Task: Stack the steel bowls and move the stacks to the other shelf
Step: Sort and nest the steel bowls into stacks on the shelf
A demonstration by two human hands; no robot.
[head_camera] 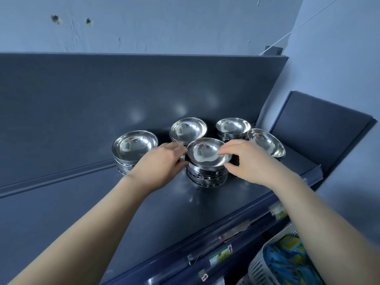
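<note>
Basket (pixel 265 266) at lower right is cut off by the frame; its contents are a blue-yellow blur. Shelf-edge labels (pixel 221 255) unreadable. Left hand (pixel 162 161) and right hand (pixel 253 161) grip opposite rims of the top bowl (pixel 207 154). It is shallow, mirror-bright steel, over the middle stack (pixel 206 176) on the grey shelf (pixel 164 212). Seated or lifted, cannot tell. Beyond: left stack (pixel 133 150), rear stack (pixel 188 129), tilted bowl (pixel 267 142).

Cool dim light; glare on steel bowls (pixel 207 154); edges bend, perhaps blurred.

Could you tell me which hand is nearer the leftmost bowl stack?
Left. The left hand is just right of the leftmost bowl stack; the right hand lies beyond the front stack.
</note>
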